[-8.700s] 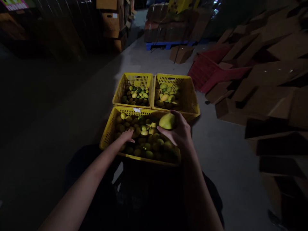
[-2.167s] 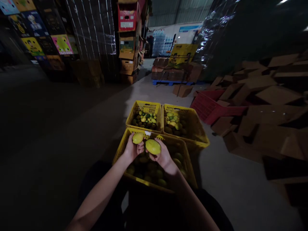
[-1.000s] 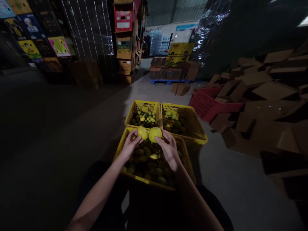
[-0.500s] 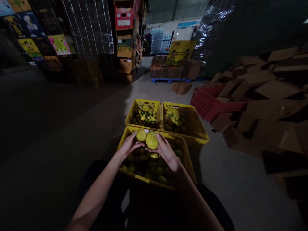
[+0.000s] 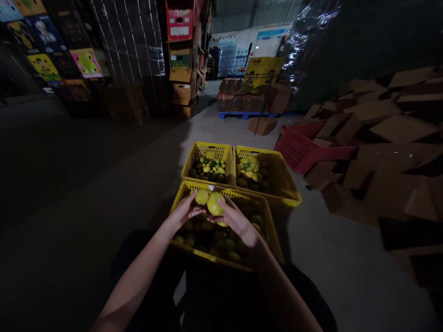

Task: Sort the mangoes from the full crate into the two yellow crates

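My left hand [image 5: 185,211] holds a smaller yellow-green fruit [image 5: 201,197] between its thumb and fingers. Just beside it, a larger yellow-green fruit [image 5: 216,204] is in my right hand [image 5: 236,219], the thumb lying over its side. Both hands are above the near yellow crate [image 5: 224,261], which holds many shaded fruits. Behind it stand two more yellow crates: the left one [image 5: 187,168] has small green and yellow fruits, the right one [image 5: 290,184] has fruits grouped at its left side.
On the right, a red crate [image 5: 296,148] leans by a large heap of flattened cardboard [image 5: 391,157]. Farther back are a blue pallet [image 5: 248,115] with bundles, a small carton [image 5: 263,125] on the floor and a stack of boxes [image 5: 180,64].
My right hand has shifted slightly left and its thumb has moved onto the front of the larger fruit. The smaller fruit is slightly lower and farther left.
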`<state>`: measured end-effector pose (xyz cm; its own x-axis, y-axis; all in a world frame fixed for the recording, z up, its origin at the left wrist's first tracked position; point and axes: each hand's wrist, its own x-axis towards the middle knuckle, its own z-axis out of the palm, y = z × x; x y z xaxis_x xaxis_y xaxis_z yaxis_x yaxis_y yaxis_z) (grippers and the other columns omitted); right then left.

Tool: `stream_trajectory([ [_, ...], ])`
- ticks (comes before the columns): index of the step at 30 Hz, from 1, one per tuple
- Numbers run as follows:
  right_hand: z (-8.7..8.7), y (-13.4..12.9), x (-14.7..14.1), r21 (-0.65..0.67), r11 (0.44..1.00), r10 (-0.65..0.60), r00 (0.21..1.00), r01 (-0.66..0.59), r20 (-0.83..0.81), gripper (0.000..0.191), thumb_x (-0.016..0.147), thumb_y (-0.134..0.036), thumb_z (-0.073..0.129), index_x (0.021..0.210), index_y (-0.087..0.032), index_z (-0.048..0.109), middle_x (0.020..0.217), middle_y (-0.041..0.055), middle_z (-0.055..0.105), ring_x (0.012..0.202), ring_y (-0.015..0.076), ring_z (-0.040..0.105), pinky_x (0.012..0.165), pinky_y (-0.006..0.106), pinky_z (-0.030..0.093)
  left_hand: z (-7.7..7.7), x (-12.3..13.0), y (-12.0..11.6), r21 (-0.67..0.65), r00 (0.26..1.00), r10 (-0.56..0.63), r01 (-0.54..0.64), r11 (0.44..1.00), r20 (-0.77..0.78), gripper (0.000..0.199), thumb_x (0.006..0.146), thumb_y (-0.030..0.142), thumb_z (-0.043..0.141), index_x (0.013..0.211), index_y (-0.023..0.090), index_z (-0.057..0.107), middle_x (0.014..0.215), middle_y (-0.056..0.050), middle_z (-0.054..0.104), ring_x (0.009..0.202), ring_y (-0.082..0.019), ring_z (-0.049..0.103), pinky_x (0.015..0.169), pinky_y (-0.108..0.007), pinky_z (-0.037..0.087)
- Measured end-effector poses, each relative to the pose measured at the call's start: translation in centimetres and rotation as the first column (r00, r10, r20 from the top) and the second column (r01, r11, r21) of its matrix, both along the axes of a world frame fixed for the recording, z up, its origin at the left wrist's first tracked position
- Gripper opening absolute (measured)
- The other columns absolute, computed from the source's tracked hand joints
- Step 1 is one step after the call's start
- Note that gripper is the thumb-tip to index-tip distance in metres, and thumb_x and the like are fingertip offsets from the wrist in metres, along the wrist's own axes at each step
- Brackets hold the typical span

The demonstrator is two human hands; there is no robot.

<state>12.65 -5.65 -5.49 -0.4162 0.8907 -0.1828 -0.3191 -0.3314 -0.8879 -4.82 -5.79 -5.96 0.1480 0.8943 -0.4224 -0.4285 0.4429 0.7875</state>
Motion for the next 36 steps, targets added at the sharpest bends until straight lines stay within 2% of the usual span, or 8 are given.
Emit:
stream_trajectory([
  [4, -0.2, -0.5, -0.1, 0.077, 0.997, 0.007, 0.997, -0.013, 0.074, 0.040, 0.066, -0.028, 0.078, 0.099, -0.020, 0.056, 0.079, -0.0005, 0.067, 0.056, 0.0130, 0.062, 0.052, 0.026, 0.051, 0.1, -0.3, -0.4, -0.011, 0.999, 0.025, -0.025, 1.000, -0.029, 0.031, 0.081, 0.040, 0.065, 0.088, 0.010, 0.068, 0.078, -0.007, 0.069, 0.056, -0.008, 0.061, 0.057, -0.016, 0.051],
  [8, -0.6, -0.3, -0.5, 0.133, 0.991, -0.029, 0.993, 0.014, 0.112, 0.043, 0.063, -0.026, 0.079, 0.100, -0.019, 0.058, 0.081, -0.0006, 0.065, 0.064, 0.0128, 0.061, 0.057, 0.025, 0.050, 0.2, -0.3, -1.0, 0.075, 0.997, 0.022, -0.017, 0.997, -0.068, 0.033, 0.064, 0.033, 0.082, 0.086, 0.012, 0.071, 0.080, -0.005, 0.069, 0.067, -0.010, 0.062, 0.064, -0.017, 0.050],
  [13, -0.9, 0.6, -0.7, 0.352, 0.927, -0.197, 0.967, 0.131, 0.159, 0.065, 0.051, -0.016, 0.083, 0.112, -0.023, 0.059, 0.110, 0.0009, 0.064, 0.103, 0.0187, 0.058, 0.088, 0.029, 0.048, 0.0, -0.5, -1.1, 0.204, 0.996, 0.082, -0.074, 0.976, -0.027, 0.052, 0.047, 0.024, 0.090, 0.095, 0.015, 0.071, 0.086, -0.004, 0.069, 0.077, -0.012, 0.062, 0.070, -0.019, 0.048],
  [15, -0.9, 0.7, -0.6, 0.372, 0.917, -0.211, 0.967, 0.144, 0.145, 0.067, 0.052, -0.015, 0.083, 0.114, -0.023, 0.059, 0.117, 0.0012, 0.062, 0.110, 0.0191, 0.055, 0.095, 0.030, 0.044, 0.1, -0.6, -1.1, 0.206, 0.994, 0.110, -0.106, 0.973, -0.007, 0.056, 0.046, 0.023, 0.090, 0.098, 0.016, 0.070, 0.088, -0.003, 0.068, 0.077, -0.011, 0.062, 0.072, -0.020, 0.049],
  [21, -0.1, 0.1, -0.6, 0.156, 0.969, -0.196, 0.980, 0.190, 0.023, 0.051, 0.058, -0.023, 0.081, 0.105, -0.024, 0.062, 0.096, -0.0005, 0.066, 0.087, 0.0181, 0.062, 0.071, 0.028, 0.051, 0.7, -1.1, -1.3, 0.179, 0.991, 0.130, -0.135, 0.975, 0.037, 0.035, 0.056, 0.023, 0.086, 0.083, 0.017, 0.065, 0.088, 0.000, 0.066, 0.077, -0.011, 0.063, 0.071, -0.023, 0.053],
  [26, 0.3, 0.2, -0.5, 0.037, 0.984, -0.170, 0.980, 0.175, -0.107, 0.039, 0.062, -0.031, 0.079, 0.097, -0.022, 0.065, 0.088, 0.0020, 0.068, 0.079, 0.0196, 0.064, 0.061, 0.029, 0.052, 0.7, -1.3, -1.1, 0.106, 0.980, 0.124, -0.141, 0.984, 0.155, 0.017, 0.075, 0.020, 0.065, 0.090, 0.016, 0.063, 0.086, -0.004, 0.068, 0.074, -0.013, 0.065, 0.070, -0.025, 0.055],
  [30, 0.0, 0.7, -0.4, -0.098, 0.987, -0.146, 0.975, 0.131, -0.167, 0.032, 0.068, -0.042, 0.073, 0.086, -0.018, 0.064, 0.076, 0.0047, 0.069, 0.066, 0.0194, 0.064, 0.049, 0.028, 0.048, 0.9, -1.1, -1.0, 0.036, 0.956, 0.106, -0.121, 0.992, 0.274, 0.025, 0.079, 0.021, 0.046, 0.097, 0.012, 0.061, 0.086, -0.009, 0.070, 0.076, -0.017, 0.067, 0.072, -0.029, 0.056],
  [36, 0.4, 0.8, -1.0, -0.249, 0.957, -0.212, 0.946, 0.151, -0.244, 0.022, 0.078, -0.041, 0.057, 0.079, -0.019, 0.061, 0.065, 0.0046, 0.068, 0.061, 0.0197, 0.065, 0.046, 0.027, 0.046, 1.4, -0.9, -1.2, 0.045, 0.973, 0.050, -0.062, 0.997, 0.226, 0.032, 0.081, 0.030, 0.043, 0.096, 0.010, 0.064, 0.084, -0.011, 0.070, 0.063, -0.016, 0.065, 0.057, -0.025, 0.055],
])
